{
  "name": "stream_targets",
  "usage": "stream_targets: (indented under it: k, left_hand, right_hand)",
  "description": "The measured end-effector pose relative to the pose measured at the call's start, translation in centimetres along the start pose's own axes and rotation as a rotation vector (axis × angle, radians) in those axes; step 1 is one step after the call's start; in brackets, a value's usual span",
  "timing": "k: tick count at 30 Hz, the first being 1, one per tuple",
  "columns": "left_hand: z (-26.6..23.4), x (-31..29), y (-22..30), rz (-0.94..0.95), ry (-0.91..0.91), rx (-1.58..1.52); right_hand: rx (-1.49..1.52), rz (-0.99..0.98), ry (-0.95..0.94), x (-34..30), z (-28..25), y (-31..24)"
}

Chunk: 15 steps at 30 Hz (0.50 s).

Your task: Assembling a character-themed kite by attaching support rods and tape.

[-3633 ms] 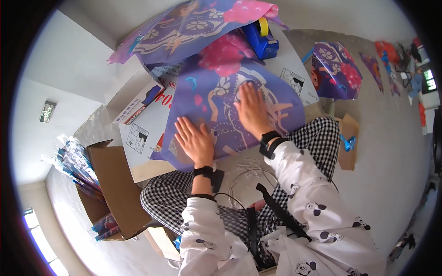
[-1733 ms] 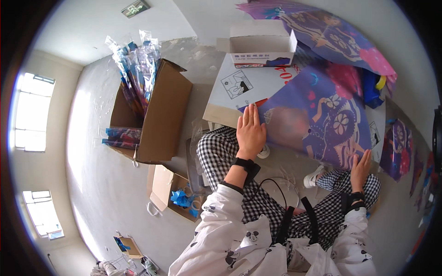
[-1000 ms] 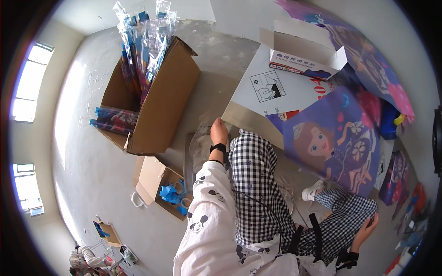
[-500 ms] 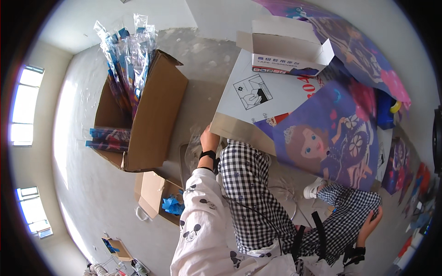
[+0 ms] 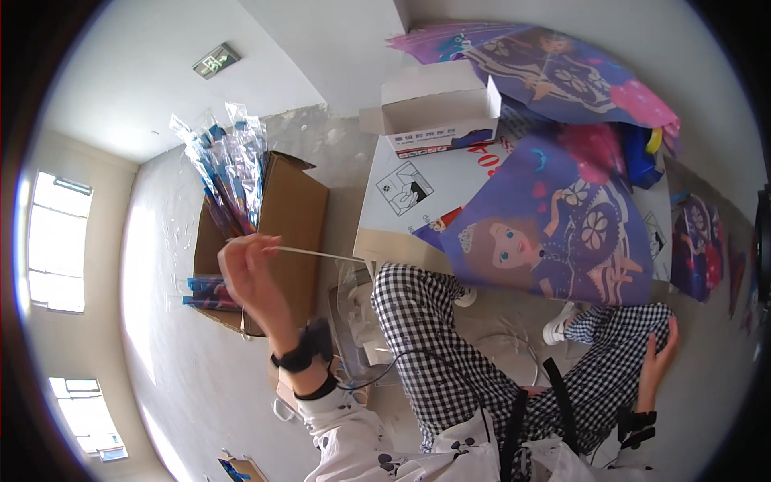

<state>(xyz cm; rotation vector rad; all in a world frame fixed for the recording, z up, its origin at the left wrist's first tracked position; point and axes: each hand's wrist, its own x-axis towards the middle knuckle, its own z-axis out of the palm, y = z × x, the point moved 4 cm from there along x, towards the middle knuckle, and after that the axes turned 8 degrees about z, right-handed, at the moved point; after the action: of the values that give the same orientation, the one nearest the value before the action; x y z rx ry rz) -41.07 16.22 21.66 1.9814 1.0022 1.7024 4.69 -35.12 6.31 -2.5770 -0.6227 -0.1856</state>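
Observation:
My left hand [image 5: 250, 277] is raised in front of the large brown carton, its fingertips pinched on a thin white stick [image 5: 321, 255]. The stick's far end points to the near-left corner of the table [image 5: 405, 251]. On my right knee lies my right hand [image 5: 660, 361], fingers stretched out and holding nothing. A purple sheet printed with a cartoon princess [image 5: 554, 233] covers much of the tabletop and hangs over its near edge.
The brown carton [image 5: 293, 241] at left holds several clear-wrapped rolls [image 5: 233, 177]. An open white box [image 5: 442, 120] stands on the table, with a blue tape dispenser [image 5: 640, 157] at right. More printed sheets [image 5: 554, 68] lie behind. A plastic-lined bin [image 5: 353, 309] is beside my left knee.
My left hand has come up and left from beside the table corner, now with the white stick in it. My right hand stays on the knee. The view has shifted.

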Motion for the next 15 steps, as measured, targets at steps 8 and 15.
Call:
stream_targets:
  k: [8,15]
  left_hand:
    - [-4.3,4.8,20.1,0.176,-0.046,-0.927]
    - [17.2,-4.8,16.7,-0.396,-0.530,-1.106]
  right_hand:
    - [0.519,-0.609,-0.116,-1.7,-5.3,-27.9]
    - [0.842,-0.264,-0.883,-3.2,-0.4,-24.7]
